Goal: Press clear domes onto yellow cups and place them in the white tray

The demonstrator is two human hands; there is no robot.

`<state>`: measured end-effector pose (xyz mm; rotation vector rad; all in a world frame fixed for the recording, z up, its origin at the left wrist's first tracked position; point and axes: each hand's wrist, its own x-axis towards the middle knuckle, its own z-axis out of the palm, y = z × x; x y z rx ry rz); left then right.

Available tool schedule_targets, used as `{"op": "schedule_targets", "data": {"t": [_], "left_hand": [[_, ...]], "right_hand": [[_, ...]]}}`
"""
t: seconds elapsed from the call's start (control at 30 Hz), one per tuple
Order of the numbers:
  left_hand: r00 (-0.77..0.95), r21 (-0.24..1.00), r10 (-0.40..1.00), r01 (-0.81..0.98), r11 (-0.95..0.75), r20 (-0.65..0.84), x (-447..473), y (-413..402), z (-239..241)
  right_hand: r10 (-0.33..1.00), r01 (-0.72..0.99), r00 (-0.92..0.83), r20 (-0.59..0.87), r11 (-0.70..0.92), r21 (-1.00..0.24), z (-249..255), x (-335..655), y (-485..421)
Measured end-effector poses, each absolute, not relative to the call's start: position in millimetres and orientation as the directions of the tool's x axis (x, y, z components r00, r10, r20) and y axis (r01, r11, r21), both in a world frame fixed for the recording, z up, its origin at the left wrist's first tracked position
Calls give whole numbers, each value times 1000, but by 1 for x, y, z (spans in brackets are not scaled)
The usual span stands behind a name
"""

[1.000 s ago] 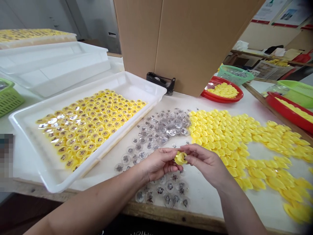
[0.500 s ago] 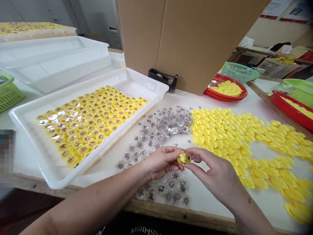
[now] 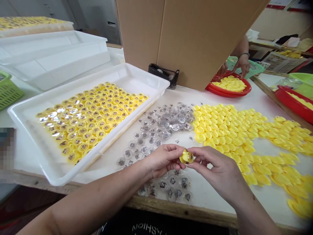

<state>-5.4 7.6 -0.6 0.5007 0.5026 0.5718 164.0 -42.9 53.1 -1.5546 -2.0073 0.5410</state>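
Observation:
Between my two hands is a small yellow plastic piece with a clear cap on its right side. My left hand pinches the yellow part with thumb and fingers. From the right, the thumb and fingertips of my right hand close on the capped side. Clear round caps with dark printed figures lie loose beyond and below my hands. To the right, yellow plastic pieces spread over the white table. Many capped yellow pieces stand in rows inside a white tray on the left.
A tall cardboard sheet stands behind, with a black tape dispenser at its foot. Another person's hands are over a red basin of yellow pieces. White trays and a green basket are at left.
Another person's hands have come into view over the red basin. My hands keep their grip on the yellow piece, which looks slightly turned. The view has shifted a little.

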Motion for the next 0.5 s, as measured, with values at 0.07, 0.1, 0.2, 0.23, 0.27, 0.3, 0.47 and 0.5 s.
{"op": "schedule_targets", "data": {"t": [0.07, 0.1, 0.2, 0.23, 0.27, 0.3, 0.47, 0.5], "left_hand": [[728, 570, 614, -377, 730, -305, -5, 7, -2], [726, 570, 615, -376, 730, -309, -4, 7, -3], [722, 571, 617, -376, 730, -314, -4, 6, -3], [722, 571, 617, -376, 730, -314, -4, 6, -3], [721, 570, 617, -376, 730, -314, -4, 5, -3], [719, 570, 619, -378, 730, -316, -4, 6, -2], [716, 568, 621, -380, 730, -319, -5, 7, -2], [721, 571, 616, -373, 731, -318, -5, 7, -2]], "right_hand": [[977, 732, -170, 128, 212, -647, 53, 162, -44], [979, 715, -166, 115, 200, -670, 53, 162, -45], [981, 658, -167, 102, 188, -729, 50, 160, -47], [983, 648, -152, 104, 178, -741, 49, 160, -48], [986, 644, -125, 106, 162, -748, 47, 160, -49], [990, 648, -93, 111, 144, -748, 46, 159, -50], [971, 767, -109, 214, 219, -603, 48, 157, -50], [958, 777, -148, 246, 267, -571, 49, 157, -49]]}}
